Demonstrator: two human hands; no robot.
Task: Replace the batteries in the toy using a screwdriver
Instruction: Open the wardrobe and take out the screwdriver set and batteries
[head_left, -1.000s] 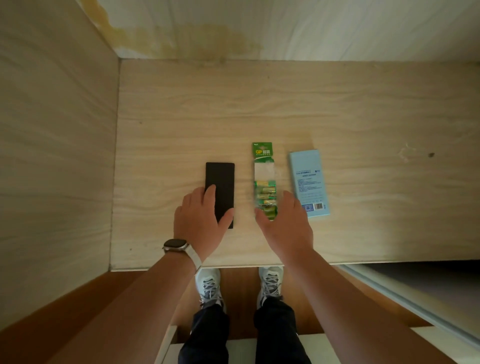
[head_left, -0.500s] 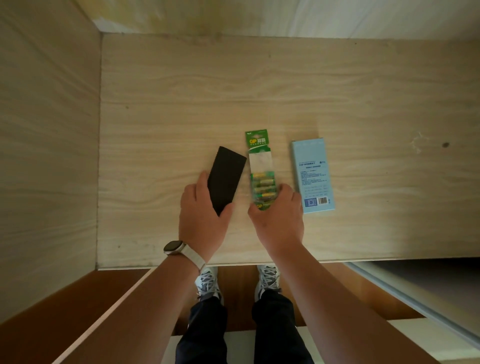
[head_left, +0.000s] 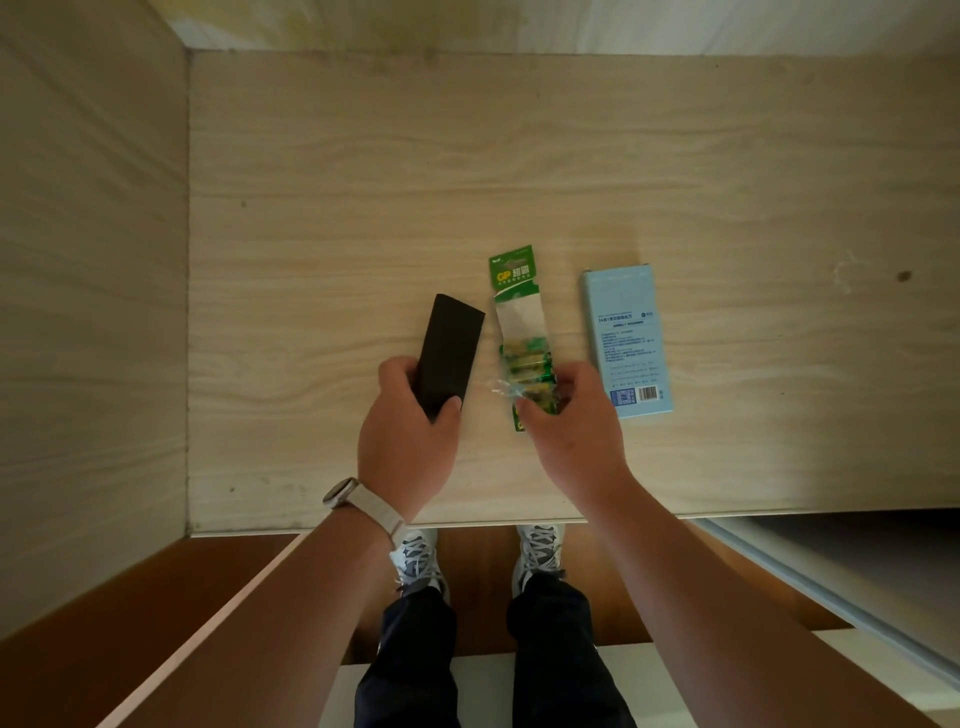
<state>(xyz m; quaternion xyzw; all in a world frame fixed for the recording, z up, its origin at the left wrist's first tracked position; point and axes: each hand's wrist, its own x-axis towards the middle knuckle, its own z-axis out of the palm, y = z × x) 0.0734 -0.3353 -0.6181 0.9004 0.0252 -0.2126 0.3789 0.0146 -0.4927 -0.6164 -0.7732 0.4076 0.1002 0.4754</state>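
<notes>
A flat black rectangular device (head_left: 450, 348) is tilted to the right over the wooden table, and my left hand (head_left: 410, 431) grips its near end. A green strip pack of batteries (head_left: 519, 322) lies beside it; my right hand (head_left: 566, 431) pinches the pack's near end, where several batteries and torn clear wrap show. A light blue box (head_left: 626, 338) with printed text and a barcode lies flat to the right of the pack, untouched. No screwdriver is visible outside the box.
The pale wooden table (head_left: 363, 182) meets a wooden side panel (head_left: 88, 286) on the left and a wall at the back. Its front edge runs just beyond my shoes (head_left: 421, 561). A watch sits on my left wrist.
My left hand closed around the black device and turned it clockwise off its straight position. My right hand moved onto the battery pack's near end and took hold of it.
</notes>
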